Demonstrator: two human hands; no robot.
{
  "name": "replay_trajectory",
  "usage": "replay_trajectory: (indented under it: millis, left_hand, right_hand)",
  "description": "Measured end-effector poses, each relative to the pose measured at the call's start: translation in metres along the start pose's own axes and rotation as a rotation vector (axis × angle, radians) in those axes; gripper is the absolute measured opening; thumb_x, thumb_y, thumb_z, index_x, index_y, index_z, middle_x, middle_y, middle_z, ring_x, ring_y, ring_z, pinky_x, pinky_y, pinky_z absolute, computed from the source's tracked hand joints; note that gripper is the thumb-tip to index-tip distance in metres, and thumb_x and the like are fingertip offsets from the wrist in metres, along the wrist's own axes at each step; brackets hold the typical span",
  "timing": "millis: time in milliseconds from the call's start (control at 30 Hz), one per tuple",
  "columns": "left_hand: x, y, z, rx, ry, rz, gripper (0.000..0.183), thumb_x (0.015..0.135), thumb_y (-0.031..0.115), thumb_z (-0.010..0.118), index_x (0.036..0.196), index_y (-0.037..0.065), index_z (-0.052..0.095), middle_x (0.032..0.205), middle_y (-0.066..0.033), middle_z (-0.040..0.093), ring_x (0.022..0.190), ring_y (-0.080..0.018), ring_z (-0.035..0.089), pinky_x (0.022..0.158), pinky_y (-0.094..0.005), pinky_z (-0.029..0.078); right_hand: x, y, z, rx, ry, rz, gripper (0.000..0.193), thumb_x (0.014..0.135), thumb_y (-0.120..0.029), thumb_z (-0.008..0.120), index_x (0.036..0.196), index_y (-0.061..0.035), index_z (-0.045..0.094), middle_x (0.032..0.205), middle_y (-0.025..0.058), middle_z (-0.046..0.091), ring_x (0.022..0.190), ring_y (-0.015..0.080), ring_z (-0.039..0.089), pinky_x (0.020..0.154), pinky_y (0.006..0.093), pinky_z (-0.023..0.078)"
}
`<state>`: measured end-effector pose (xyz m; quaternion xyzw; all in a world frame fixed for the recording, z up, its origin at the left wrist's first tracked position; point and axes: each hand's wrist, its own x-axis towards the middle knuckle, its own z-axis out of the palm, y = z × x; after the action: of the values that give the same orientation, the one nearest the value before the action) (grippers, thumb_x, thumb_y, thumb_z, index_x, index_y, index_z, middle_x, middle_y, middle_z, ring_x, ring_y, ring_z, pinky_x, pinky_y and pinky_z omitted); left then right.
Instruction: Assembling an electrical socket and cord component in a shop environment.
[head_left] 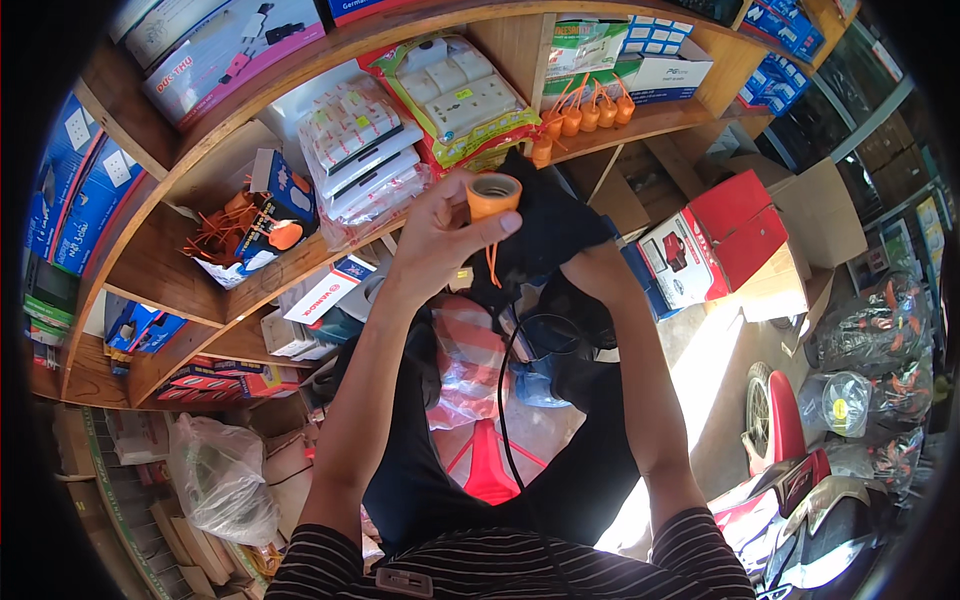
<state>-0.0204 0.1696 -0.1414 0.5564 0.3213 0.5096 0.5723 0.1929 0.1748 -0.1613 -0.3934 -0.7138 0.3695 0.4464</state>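
Observation:
In front of the shelf, my left hand is closed around an orange lamp holder, thumb across its front. Its round threaded mouth faces up, and short orange wires hang below. Just right of it, a bunched black cloth is gripped in my right hand; those fingers are partly hidden by the cloth. Several similar orange lamp holders stand in a row on the shelf beyond. More orange holders and wires lie in an opened blue-and-white box on the left.
Wooden shelves curve across the front and left, holding boxes and wrapped switch plates. A red-and-white carton stands right, with a motorbike lower right. A plastic bag sits lower left. A red stool shows between my legs.

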Motion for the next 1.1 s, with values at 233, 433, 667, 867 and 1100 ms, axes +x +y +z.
replay_trajectory:
  millis: [233, 433, 667, 867, 1100]
  left_hand:
    - [0.004, 0.001, -0.011, 0.071, 0.251, 0.107, 0.035, 0.088, 0.016, 0.077, 0.116, 0.001, 0.062, 0.106, -0.0028, 0.066, 0.095, -0.0077, 0.061, 0.086, -0.0238, 0.05]
    - [0.003, 0.002, -0.007, -0.074, 0.124, 0.05, 0.04, 0.09, 0.015, 0.074, 0.125, 0.0, 0.062, 0.109, -0.0036, 0.067, 0.101, -0.0093, 0.062, 0.091, -0.0262, 0.049]
    - [0.001, -0.003, -0.014, -0.287, 0.223, 0.006, 0.036, 0.098, 0.035, 0.064, 0.116, 0.003, 0.064, 0.107, -0.0036, 0.067, 0.092, -0.0103, 0.063, 0.082, -0.026, 0.05]
    - [-0.001, 0.005, -0.023, -0.472, 0.195, -0.085, 0.044, 0.101, 0.045, 0.053, 0.127, 0.009, 0.054, 0.101, -0.0058, 0.066, 0.09, -0.0137, 0.064, 0.075, -0.0306, 0.055]
    - [0.001, 0.007, -0.018, -0.494, 0.154, -0.095, 0.039, 0.102, 0.041, 0.052, 0.122, 0.008, 0.056, 0.101, -0.0059, 0.065, 0.081, -0.0136, 0.064, 0.067, -0.0302, 0.055]
  right_hand:
    - [0.019, 0.029, -0.027, 0.207, 0.162, 0.263, 0.029, 0.094, -0.008, 0.061, 0.123, -0.0018, 0.062, 0.11, 0.0089, 0.07, 0.104, 0.0182, 0.066, 0.084, 0.0294, 0.054]
    - [0.01, -0.003, 0.032, 0.119, -0.101, -0.062, 0.084, 0.083, -0.034, 0.08, 0.148, -0.0026, 0.037, 0.145, 0.0163, 0.047, 0.137, 0.0271, 0.044, 0.114, 0.0367, 0.033]
    - [0.017, -0.009, 0.018, 0.154, -0.262, 0.121, 0.051, 0.091, -0.026, 0.074, 0.13, -0.0038, 0.049, 0.115, 0.0056, 0.06, 0.106, 0.012, 0.056, 0.092, 0.027, 0.046]
    - [0.01, -0.004, 0.02, 0.342, -0.328, 0.215, 0.041, 0.093, -0.019, 0.069, 0.126, -0.0038, 0.049, 0.11, 0.0045, 0.058, 0.104, 0.0113, 0.055, 0.092, 0.0272, 0.045]
    - [0.009, -0.008, 0.02, 0.618, -0.291, 0.252, 0.044, 0.098, -0.025, 0.06, 0.135, -0.0055, 0.046, 0.124, 0.0074, 0.053, 0.12, 0.0122, 0.048, 0.104, 0.0306, 0.039]
